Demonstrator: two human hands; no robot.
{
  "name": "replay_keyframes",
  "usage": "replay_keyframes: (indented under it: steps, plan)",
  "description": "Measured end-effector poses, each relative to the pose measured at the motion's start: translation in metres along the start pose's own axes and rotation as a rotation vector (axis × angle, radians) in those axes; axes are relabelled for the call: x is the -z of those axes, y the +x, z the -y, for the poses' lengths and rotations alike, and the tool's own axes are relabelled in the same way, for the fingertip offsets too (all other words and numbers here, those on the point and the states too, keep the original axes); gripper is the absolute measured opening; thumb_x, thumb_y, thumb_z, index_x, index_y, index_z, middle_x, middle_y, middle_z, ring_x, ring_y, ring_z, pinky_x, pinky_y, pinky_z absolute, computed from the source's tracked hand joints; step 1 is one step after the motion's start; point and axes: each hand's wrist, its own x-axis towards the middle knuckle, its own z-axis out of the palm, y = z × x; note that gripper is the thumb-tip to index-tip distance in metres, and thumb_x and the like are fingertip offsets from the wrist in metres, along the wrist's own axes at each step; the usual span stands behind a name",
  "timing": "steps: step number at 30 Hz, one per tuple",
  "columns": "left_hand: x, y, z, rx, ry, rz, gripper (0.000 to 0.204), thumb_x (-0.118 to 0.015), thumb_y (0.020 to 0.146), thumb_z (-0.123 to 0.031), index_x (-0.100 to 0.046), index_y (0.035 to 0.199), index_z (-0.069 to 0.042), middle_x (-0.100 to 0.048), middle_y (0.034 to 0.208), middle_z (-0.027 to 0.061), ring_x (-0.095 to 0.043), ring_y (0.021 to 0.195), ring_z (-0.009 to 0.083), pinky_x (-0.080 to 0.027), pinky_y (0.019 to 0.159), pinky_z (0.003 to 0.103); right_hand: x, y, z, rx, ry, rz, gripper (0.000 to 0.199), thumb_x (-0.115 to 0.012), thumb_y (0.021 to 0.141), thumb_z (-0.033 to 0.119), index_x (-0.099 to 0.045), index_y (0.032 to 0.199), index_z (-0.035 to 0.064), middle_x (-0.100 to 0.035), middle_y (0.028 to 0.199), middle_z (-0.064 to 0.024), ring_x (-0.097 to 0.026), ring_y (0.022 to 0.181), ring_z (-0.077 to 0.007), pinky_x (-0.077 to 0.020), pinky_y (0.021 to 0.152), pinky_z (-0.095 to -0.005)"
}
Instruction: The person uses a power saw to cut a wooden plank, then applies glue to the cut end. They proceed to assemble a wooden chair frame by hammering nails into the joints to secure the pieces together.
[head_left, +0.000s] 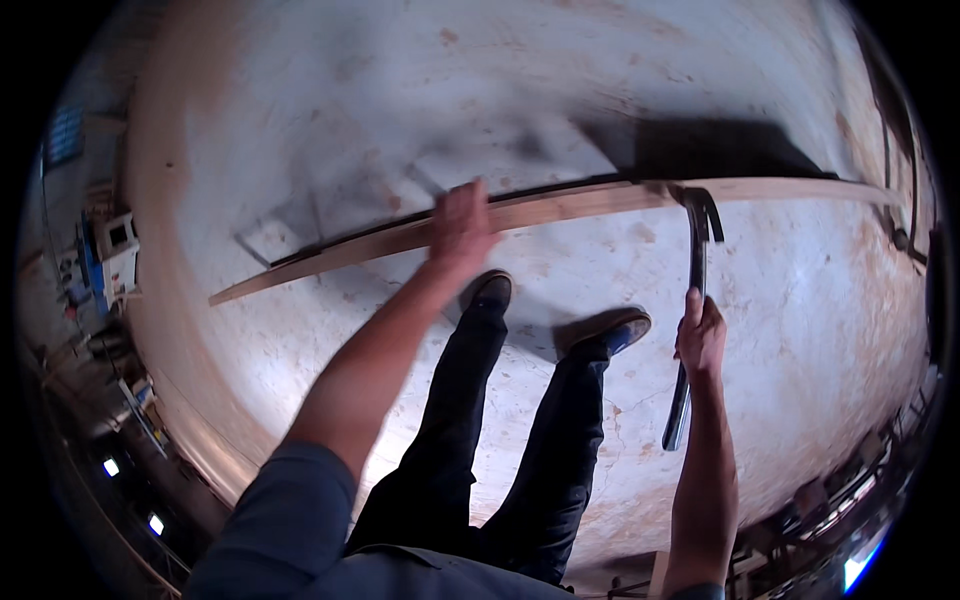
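A long, narrow wooden board (570,206) runs from left to right in front of me above the pale floor. My left hand (463,228), slightly blurred, grips the board left of its middle, with the fingers over its far edge. In my closed right hand (702,340) is a claw hammer (697,260), held around its dark handle with the thumb along it. The hammer's head overlaps the board right of the middle; whether they touch is unclear. The handle's end points back toward me.
My two shoes (612,330) stand on the stained, pale floor (560,420) on the near side of the board. Dark shadows lie beyond it. A white and blue object (120,255) is at the far left, and cluttered items (810,505) line the lower right.
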Motion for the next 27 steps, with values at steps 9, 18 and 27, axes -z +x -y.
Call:
replay_keyframes:
  steps: [9,18,27]
  plan:
    - [0.004,-0.127,0.282,0.392,0.207,-0.011,0.088,-0.084,0.071,-0.025,-0.035,0.139,0.003,-0.051,0.127,0.0214,-0.048,0.12,0.038,-0.033,0.108,0.049,-0.156,-0.112,0.07,0.411,-0.055,0.423,0.04,-0.061,0.094,0.042,-0.061,0.094,0.0013,-0.062,0.069,-0.0228,-0.066,0.072,-0.0428,-0.0509,0.06,-0.0443]
    - [-0.017,-0.126,0.314,0.192,0.162,-0.146,0.051,-0.074,0.076,-0.012,-0.046,0.116,0.003,-0.053,0.115,0.0204,-0.05,0.112,0.0381,-0.038,0.103,0.05,-0.266,-0.122,0.16,0.592,-0.264,0.633,0.039,-0.066,0.089,0.044,-0.061,0.085,0.0063,-0.067,0.074,-0.0178,-0.067,0.074,-0.04,-0.0542,0.063,-0.046]
    - [-0.021,-0.13,0.311,0.155,0.16,-0.281,0.038,-0.067,0.08,-0.008,-0.05,0.112,0.002,-0.054,0.109,0.0196,-0.05,0.106,0.0379,-0.038,0.099,0.051,-0.264,-0.118,0.185,0.714,-0.325,0.686,0.04,-0.067,0.089,0.045,-0.059,0.088,0.0059,-0.066,0.072,-0.0173,-0.066,0.071,-0.0402,-0.0538,0.059,-0.0462]
